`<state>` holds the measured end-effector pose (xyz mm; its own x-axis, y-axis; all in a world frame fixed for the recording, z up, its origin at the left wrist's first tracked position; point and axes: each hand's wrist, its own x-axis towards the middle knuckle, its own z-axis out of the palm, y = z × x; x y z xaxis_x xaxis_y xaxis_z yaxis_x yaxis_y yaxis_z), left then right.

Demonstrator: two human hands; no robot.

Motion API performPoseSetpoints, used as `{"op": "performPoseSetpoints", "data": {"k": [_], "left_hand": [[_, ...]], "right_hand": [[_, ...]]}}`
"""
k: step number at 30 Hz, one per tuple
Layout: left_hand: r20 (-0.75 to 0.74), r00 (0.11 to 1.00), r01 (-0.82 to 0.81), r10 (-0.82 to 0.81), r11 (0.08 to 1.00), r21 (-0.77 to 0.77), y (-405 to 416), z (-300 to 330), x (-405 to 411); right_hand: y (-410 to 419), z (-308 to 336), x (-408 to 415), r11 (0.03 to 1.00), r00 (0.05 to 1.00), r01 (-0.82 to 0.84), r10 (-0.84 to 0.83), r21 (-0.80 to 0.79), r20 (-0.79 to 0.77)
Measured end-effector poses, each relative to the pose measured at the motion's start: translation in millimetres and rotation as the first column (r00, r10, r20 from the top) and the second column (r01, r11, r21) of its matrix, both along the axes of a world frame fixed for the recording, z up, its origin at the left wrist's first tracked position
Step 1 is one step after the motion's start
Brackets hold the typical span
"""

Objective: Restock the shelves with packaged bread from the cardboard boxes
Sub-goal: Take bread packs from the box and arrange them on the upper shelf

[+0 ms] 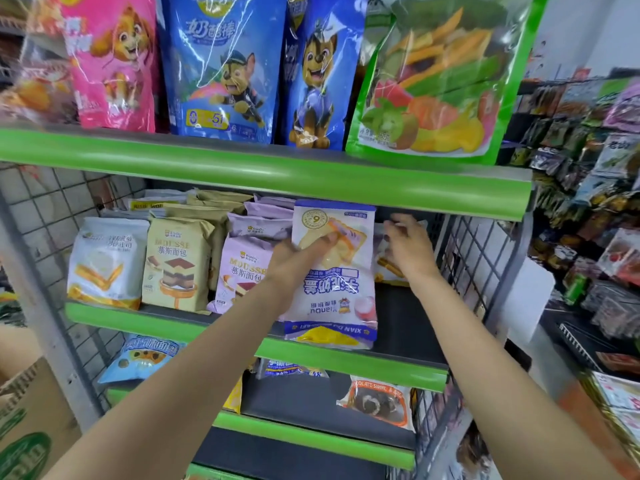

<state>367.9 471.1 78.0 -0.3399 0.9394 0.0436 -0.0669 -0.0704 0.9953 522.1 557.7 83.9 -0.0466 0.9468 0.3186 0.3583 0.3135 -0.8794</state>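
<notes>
Left hand (298, 258) grips one upside-down bread bag (334, 271); right hand (408, 247), fingers curled, touches a packet (384, 268); three bags front the shelf (166, 320).

White-and-purple bread pkg (337, 271) held upside down at the front of the middle shelf (346, 358), print inverted, blue band at its lower end hanging over the green shelf edge. To its left, upright pkgs in rows: purple mousse bread (242, 271), tan mousse bread (176, 265), white toast pkg (107, 261). Cardboard box (27, 420) bottom left.

Green-edged shelving (263, 168) with a wire grid side panel (464, 258); white wall (595, 29) behind.
</notes>
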Motion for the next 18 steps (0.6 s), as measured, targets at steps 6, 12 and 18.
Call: {"op": "performPoseSetpoints", "data": {"k": [6,12,18], "left_hand": [[0.175,0.985,0.017,-0.008,0.998,-0.054,-1.8,5.0,18.2],[-0.143,0.974,-0.161,0.178,0.979,0.123,-5.5,16.9,11.2],[-0.603,0.76,0.285,-0.244,0.958,-0.029,-14.5,32.7,7.2]], "right_hand": [[-45.1,13.6,13.1,0.924,0.942,-0.333,0.335,-0.188,-0.02],[-37.8,39.8,43.6,0.867,0.863,-0.48,0.494,-0.133,0.104],[-35.6,53.2,45.1,0.844,0.635,-0.474,0.526,-0.252,0.566]]}}
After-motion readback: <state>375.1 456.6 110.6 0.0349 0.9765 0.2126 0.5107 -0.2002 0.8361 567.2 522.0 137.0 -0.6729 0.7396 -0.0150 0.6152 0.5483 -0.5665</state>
